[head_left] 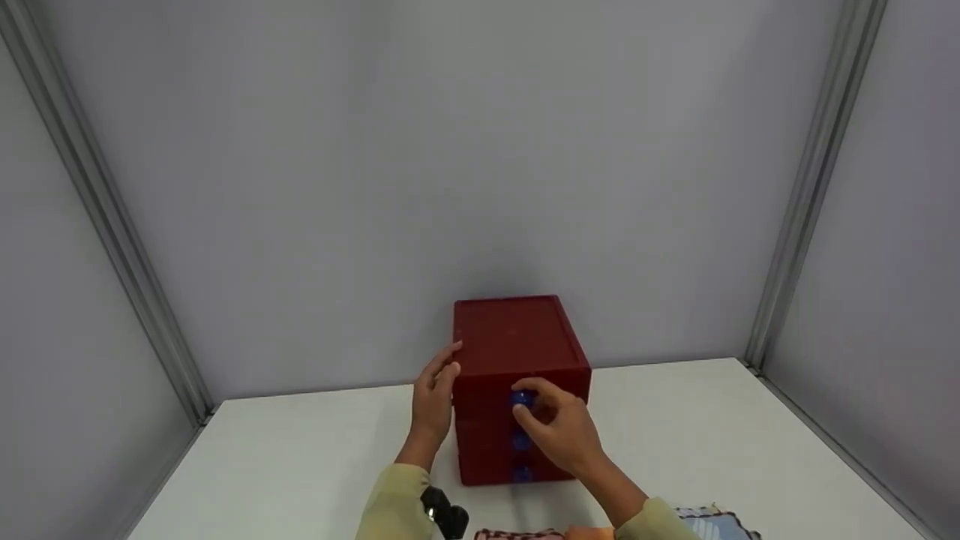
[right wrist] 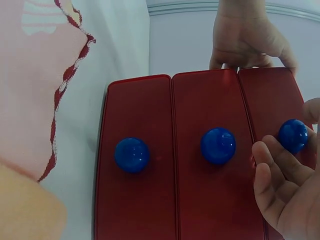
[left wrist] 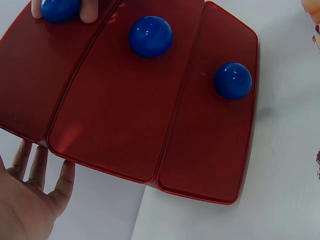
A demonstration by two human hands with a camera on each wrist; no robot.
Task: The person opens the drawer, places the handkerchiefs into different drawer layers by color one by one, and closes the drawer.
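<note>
**Hands at the red drawer box**

The box (head_left: 517,375) stands at the lower centre of the head view, on the white table (head_left: 712,420). The right hand (head_left: 559,427) pinches the top blue knob (head_left: 521,400) with curled fingers. The left hand (head_left: 435,397) lies flat against the box's left side, fingers straight. Two more knobs (head_left: 520,442) sit below. Patterned cloth (head_left: 712,521) lies at the bottom edge.

A white table (head_left: 300,450) fills the scene, closed in by plain grey walls (head_left: 420,165) with metal corner posts (head_left: 97,195) at far left and far right. At the near edge lie a red-trimmed cloth (head_left: 517,534) and, to its right, what may be a blue-patterned cloth (head_left: 712,521).
</note>
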